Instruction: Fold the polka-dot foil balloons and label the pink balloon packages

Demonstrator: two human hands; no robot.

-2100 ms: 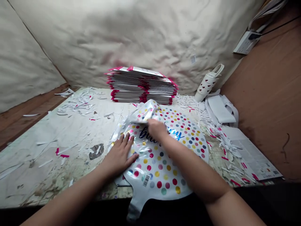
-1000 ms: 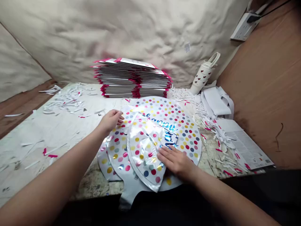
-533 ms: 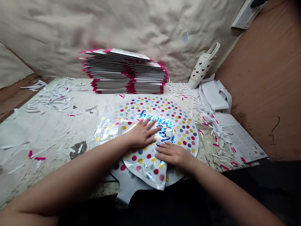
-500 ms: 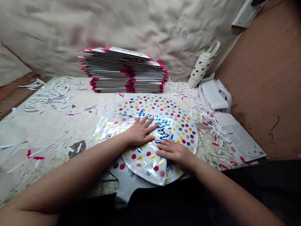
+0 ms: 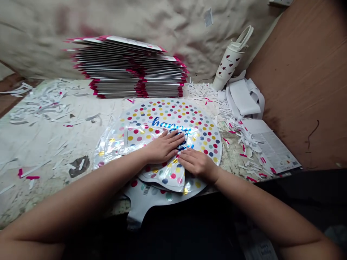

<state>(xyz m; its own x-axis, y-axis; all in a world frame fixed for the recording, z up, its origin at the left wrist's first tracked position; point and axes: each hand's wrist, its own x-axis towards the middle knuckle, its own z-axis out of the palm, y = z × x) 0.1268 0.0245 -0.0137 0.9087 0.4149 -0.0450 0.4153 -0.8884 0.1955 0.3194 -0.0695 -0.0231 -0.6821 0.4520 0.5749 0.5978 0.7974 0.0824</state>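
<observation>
A folded foil balloon [image 5: 173,177] with multicoloured dots lies on top of a larger flat foil balloon [image 5: 208,126] of the same pattern, with blue lettering starting "happy". My left hand [image 5: 164,146] rests flat on the folded balloon, fingers stretched out and close together. Beside it, my right hand [image 5: 199,166] lies over the folded balloon's right edge. Its fingers are slightly bent on the foil, and its thumb is hidden. The fingertips of both hands are close to each other. A grey balloon neck [image 5: 137,213] hangs over the table's front edge.
Behind the balloons stands a tall stack of pink-edged printed packs [image 5: 119,76]. A white tumbler with hearts [image 5: 228,66] stands back right, next to a coil of white strip [image 5: 244,99]. Paper scraps [image 5: 48,103] litter the table. A printed sheet [image 5: 273,148] lies at right.
My left hand's spread fingers have come together, and it has moved closer to my right hand. The folded balloon's lower edge now looks wavier. The whole view has shifted slightly.
</observation>
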